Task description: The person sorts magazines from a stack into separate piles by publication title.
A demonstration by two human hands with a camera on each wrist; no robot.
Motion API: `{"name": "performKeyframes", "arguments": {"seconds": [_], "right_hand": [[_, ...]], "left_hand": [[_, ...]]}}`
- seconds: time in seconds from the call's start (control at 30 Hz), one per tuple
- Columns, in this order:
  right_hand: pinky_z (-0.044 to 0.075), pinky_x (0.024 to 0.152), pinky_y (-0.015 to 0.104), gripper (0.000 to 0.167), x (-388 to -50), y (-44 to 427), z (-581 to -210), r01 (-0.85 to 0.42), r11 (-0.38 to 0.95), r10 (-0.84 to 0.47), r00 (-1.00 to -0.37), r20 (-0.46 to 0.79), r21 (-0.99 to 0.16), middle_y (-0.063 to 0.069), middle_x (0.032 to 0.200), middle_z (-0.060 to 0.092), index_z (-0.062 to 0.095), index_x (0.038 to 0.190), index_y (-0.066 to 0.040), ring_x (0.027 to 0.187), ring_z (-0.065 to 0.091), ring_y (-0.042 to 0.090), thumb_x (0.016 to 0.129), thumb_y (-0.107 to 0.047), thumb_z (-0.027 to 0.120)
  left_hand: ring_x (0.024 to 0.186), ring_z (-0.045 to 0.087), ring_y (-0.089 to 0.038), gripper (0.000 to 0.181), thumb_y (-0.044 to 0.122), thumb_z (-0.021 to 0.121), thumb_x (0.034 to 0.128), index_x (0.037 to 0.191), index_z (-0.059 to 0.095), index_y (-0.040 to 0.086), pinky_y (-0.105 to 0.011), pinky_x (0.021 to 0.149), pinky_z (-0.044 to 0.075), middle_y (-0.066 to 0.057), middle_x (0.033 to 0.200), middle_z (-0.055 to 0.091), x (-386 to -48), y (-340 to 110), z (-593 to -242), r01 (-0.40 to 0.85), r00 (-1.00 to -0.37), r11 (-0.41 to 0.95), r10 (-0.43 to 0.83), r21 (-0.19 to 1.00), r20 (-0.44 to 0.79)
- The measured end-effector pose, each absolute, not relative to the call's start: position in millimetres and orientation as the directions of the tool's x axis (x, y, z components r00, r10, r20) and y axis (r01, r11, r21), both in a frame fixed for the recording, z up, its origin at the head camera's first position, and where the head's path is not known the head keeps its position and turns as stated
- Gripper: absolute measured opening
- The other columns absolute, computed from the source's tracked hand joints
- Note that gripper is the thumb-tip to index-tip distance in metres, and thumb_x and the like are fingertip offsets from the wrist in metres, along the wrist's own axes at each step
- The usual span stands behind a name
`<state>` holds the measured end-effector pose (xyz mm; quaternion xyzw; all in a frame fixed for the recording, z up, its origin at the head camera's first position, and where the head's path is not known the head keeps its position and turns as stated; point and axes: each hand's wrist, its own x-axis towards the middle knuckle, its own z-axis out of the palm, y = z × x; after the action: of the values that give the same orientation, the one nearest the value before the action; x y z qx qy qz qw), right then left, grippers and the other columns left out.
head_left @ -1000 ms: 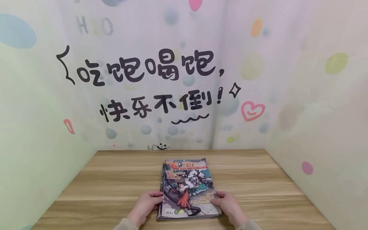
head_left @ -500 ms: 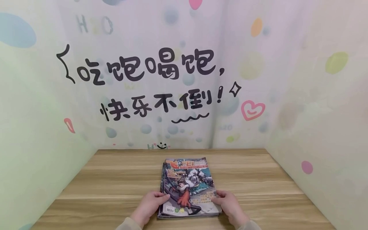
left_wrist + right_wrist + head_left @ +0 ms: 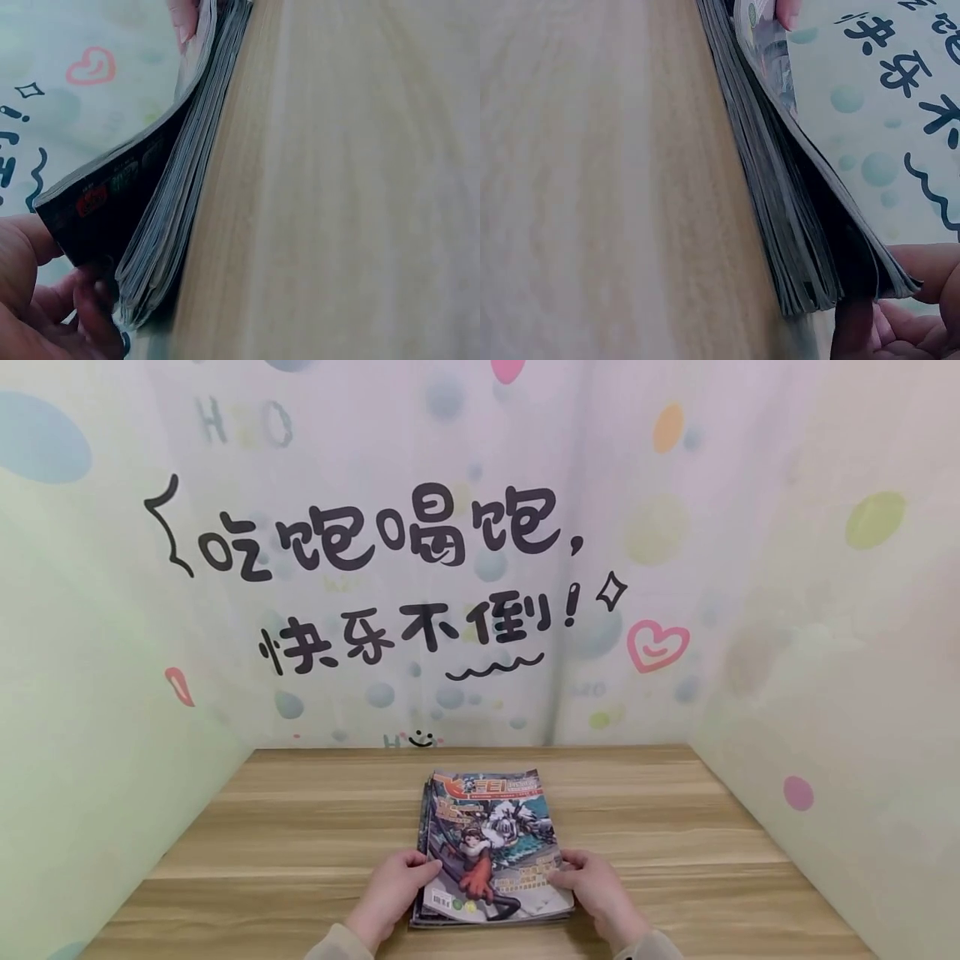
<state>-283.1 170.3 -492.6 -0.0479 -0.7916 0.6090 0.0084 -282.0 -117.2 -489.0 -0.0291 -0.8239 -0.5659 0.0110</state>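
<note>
A stack of magazines lies on the wooden table, topped by a magazine with a colourful comic-style cover. At its left edge my left hand pinches the top magazine, thumb over the cover. My right hand pinches the opposite edge the same way. In the left wrist view the top magazine bends up from the stack, leaving a dark gap, with fingers beneath it. The right wrist view also shows the top magazine's edge raised above the other magazines.
The wood-grain table stretches out on both sides of the stack. A pale back wall with printed dots and black lettering stands behind it, and side walls close in left and right.
Over the last second my left thumb has slid further onto the cover. The top magazine's near edge has risen slightly off the stack. My right hand has hardly moved.
</note>
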Motion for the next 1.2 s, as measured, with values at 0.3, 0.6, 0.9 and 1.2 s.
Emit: {"name": "performKeyframes", "arguments": {"seconds": [0.3,0.6,0.9,1.2], "right_hand": [[0.056,0.070,0.036,0.064,-292,181,-499,0.095,0.010,-0.132,-0.987,-0.095,-0.995,0.015,0.102,0.068,0.027,0.139,0.020,0.082,0.066,0.021,0.089,-0.004,0.060],[0.057,0.073,0.038,0.074,-295,186,-498,0.106,-0.043,-0.254,-0.963,-0.092,-0.993,0.018,0.105,0.067,0.014,0.146,0.013,0.084,0.067,0.025,0.090,-0.005,0.058],[0.056,0.069,0.033,0.077,-298,189,-500,0.130,-0.040,-0.296,-0.949,-0.113,-0.991,0.008,0.100,0.065,0.012,0.149,0.008,0.079,0.066,0.019,0.090,-0.004,0.060],[0.057,0.071,0.036,0.081,-297,194,-495,0.174,-0.020,-0.327,-0.932,-0.158,-0.985,0.005,0.094,0.057,0.008,0.149,0.008,0.082,0.065,0.018,0.087,0.002,0.058]], "left_hand": [[0.078,0.059,-0.018,0.065,0.007,0.061,0.0866,0.138,0.030,-0.019,-0.033,0.069,0.051,-0.015,0.097,0.059,-285,-118,-489,0.038,-0.992,0.232,0.128,0.972,0.008],[0.069,0.061,-0.017,0.057,0.015,0.049,0.0984,0.142,0.027,-0.014,-0.034,0.058,0.053,-0.016,0.100,0.061,-288,-118,-494,0.024,-0.992,0.169,0.128,0.985,0.002],[0.060,0.057,-0.013,0.065,0.004,0.051,0.0925,0.146,0.018,-0.011,-0.026,0.050,0.049,-0.009,0.083,0.055,-292,-121,-498,-0.021,-0.981,0.114,0.191,0.993,-0.042],[0.059,0.053,-0.012,0.077,0.004,0.057,0.0903,0.149,0.009,-0.008,-0.022,0.045,0.045,-0.005,0.080,0.053,-292,-128,-494,-0.068,-0.951,0.123,0.292,0.990,-0.102]]}}
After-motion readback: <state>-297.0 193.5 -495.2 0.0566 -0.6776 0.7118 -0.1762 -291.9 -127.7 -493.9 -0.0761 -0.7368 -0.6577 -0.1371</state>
